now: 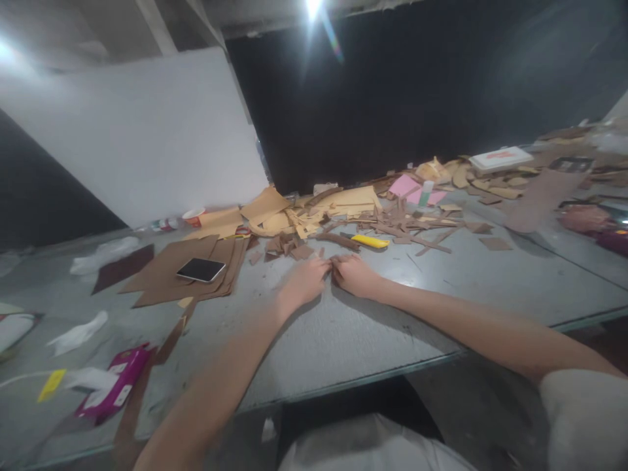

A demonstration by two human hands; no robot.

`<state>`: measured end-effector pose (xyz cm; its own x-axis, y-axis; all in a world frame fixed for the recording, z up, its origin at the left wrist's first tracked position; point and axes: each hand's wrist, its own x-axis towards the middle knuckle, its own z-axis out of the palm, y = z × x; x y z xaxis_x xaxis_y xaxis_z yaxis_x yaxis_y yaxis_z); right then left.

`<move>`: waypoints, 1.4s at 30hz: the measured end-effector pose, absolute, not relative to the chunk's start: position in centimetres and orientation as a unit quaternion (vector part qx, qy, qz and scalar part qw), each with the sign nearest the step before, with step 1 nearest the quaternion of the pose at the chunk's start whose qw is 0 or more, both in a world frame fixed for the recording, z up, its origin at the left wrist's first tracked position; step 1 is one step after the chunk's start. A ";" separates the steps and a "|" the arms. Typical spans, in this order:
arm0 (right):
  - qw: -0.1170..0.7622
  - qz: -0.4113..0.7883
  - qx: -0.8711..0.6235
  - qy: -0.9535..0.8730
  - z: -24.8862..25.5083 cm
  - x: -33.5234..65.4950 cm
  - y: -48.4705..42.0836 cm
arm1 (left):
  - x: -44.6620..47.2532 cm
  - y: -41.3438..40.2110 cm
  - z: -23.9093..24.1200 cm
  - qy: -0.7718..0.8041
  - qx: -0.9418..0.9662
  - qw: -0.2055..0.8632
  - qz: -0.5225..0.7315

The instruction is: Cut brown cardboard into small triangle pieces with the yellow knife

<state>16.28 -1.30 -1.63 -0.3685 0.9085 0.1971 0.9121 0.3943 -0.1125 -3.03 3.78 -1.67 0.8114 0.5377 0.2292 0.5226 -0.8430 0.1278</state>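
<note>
My left hand (305, 280) and my right hand (354, 275) rest on the grey table (343, 340), fingertips meeting in the middle. Both hands have their fingers curled and pinched together over something small that I cannot make out. Just beyond them lie brown cardboard scraps (289, 247) and a yellow utility knife (370, 241). A dark phone (201, 269) lies on flat brown cardboard sheets (171, 275) to the left of my left hand.
A heap of tan cardboard offcuts (314, 212), pink paper (406, 186) and a white box (500, 159) spreads along the back. A purple packet (115, 386), white tissue (78, 333) and a yellow tag (52, 384) lie at front left. A white board (147, 144) leans behind.
</note>
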 end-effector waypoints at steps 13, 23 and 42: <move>0.094 -0.018 -0.538 -0.838 -1.7 16.4 -1.0 | -3.0 2.8 -1.9 0.291 0.945 0.018 0.148; 0.080 -0.025 -0.533 -0.842 -1.8 16.5 -0.9 | -2.2 2.8 -1.3 0.283 0.954 -0.009 0.100; 0.029 -0.069 -0.552 -0.831 -1.4 16.3 -2.5 | -2.3 2.9 -1.2 0.289 0.953 0.001 0.088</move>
<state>16.26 -2.46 -1.38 -0.3899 0.9125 0.1239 0.9205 0.3822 0.0819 -2.26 2.91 -1.16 0.8179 0.5505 0.1671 0.5502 -0.8334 0.0525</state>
